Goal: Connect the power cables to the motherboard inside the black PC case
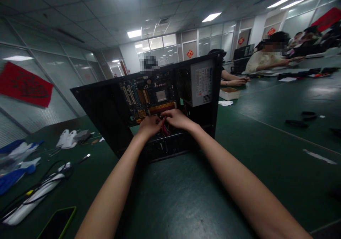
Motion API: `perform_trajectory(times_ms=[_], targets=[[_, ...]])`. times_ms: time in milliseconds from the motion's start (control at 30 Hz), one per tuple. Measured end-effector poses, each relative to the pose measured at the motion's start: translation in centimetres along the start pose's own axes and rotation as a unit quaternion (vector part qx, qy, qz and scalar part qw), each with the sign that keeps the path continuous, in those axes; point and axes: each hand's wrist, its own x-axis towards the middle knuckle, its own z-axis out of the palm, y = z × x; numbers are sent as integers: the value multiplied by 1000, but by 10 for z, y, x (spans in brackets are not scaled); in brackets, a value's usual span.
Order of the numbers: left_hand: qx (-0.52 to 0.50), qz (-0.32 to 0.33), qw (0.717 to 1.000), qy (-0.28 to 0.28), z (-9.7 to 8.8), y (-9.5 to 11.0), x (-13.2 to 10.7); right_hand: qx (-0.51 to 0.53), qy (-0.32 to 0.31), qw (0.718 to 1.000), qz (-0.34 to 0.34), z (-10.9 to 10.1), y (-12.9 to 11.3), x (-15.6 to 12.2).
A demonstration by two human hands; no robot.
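Note:
An open black computer case (106, 111) stands on the dark green table (186, 196), its motherboard (145, 98) and grey power supply (201, 82) facing me. Both my arms reach into its lower part. My left hand (149, 125) is curled closed beside a bundle of red cables (164, 125). My right hand (177, 119) is closed too, its fingers pinching those cables just below the orange memory slots (162, 107). The fingertips of both hands meet at the bundle.
A phone with a green rim (57, 223) lies at the near left, beside a white power strip with black cords (34, 196). White gloves (68, 138) and blue-white bags (16, 160) lie further left. Other people sit at the far right; a small box (229, 93) stands behind the case.

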Motion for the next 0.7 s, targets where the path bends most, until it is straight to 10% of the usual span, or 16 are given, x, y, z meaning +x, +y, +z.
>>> perform_trajectory(times_ms=[700], targets=[[4, 12, 1000, 2, 4, -4, 2, 159, -12, 960, 230, 8, -1, 7]])
